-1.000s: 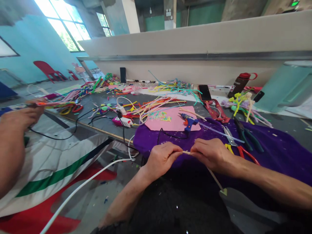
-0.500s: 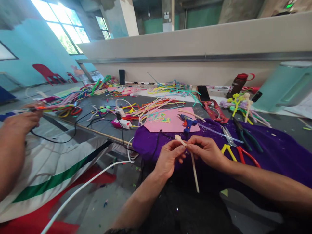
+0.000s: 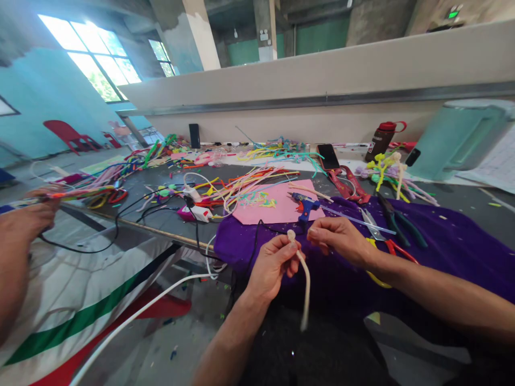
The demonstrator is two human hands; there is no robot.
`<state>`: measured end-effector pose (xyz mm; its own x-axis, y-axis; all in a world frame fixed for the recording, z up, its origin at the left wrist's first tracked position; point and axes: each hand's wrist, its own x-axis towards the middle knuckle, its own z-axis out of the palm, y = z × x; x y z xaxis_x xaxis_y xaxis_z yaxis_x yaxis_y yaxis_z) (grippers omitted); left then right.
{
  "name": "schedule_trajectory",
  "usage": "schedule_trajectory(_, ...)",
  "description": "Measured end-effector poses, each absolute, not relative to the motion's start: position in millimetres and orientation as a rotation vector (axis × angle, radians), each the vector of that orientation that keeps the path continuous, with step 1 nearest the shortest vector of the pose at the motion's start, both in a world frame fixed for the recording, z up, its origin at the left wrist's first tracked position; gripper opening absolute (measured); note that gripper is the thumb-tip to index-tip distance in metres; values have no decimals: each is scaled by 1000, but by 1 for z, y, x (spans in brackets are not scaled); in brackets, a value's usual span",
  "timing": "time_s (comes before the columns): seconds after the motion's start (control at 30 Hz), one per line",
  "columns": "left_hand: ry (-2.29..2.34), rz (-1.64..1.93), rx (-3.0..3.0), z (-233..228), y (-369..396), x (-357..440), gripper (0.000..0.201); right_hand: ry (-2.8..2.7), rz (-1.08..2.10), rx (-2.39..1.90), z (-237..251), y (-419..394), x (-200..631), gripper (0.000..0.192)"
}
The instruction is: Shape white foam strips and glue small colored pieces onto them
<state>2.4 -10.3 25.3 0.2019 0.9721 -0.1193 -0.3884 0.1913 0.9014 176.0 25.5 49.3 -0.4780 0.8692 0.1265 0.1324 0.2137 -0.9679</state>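
My left hand (image 3: 271,265) pinches a cream pipe cleaner (image 3: 307,287) between thumb and fingers. A small rounded coil tops the pipe cleaner just above the fingertips, and its long tail curves down. To the right, my right hand (image 3: 333,238) is apart from it, fingers curled in and closed, with nothing visible in them. Beyond the hands, a blue glue gun (image 3: 306,206) lies on a pink sheet (image 3: 257,212) scattered with small green and yellow clippings. Scissors (image 3: 372,225) and dark-handled pliers (image 3: 398,220) lie beside my right forearm on the purple cloth (image 3: 454,246).
At the left, a co-worker's hand (image 3: 40,209) holds colourful pipe cleaners. A power strip (image 3: 199,214) with cables sits near the table edge, and a white cable (image 3: 140,313) hangs below. Farther back are a phone (image 3: 329,157), a dark bottle (image 3: 381,142) and a teal jug (image 3: 446,142).
My right hand has let go of the pipe cleaner and drawn slightly away. The pipe cleaner's coiled end now points up in my left hand, and its tail has swung left.
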Motion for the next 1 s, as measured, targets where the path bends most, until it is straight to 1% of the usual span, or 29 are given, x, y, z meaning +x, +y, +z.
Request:
schedule_trajectory(0.13,828,998,897,27,-13,1,17,-1721,1459,-901,48,33,176,26)
schedule_trajectory(0.23,837,964,912,26,-13,4,17,-1710,1501,-832,45,34,175,26)
schedule_trajectory(0.43,832,977,926,24,-14,8,15,-1725,1551,-769,45,34,176,26)
schedule_trajectory(0.63,860,959,938,28,-17,10,17,-1705,1588,-736,45,34,176,23)
schedule_trajectory(0.87,724,987,748,28,-21,16,18,-1668,1632,-682,47,27,177,20)
schedule_trajectory(1.0,708,1000,731,29,-27,20,22,-1684,1590,-656,43,24,178,22)
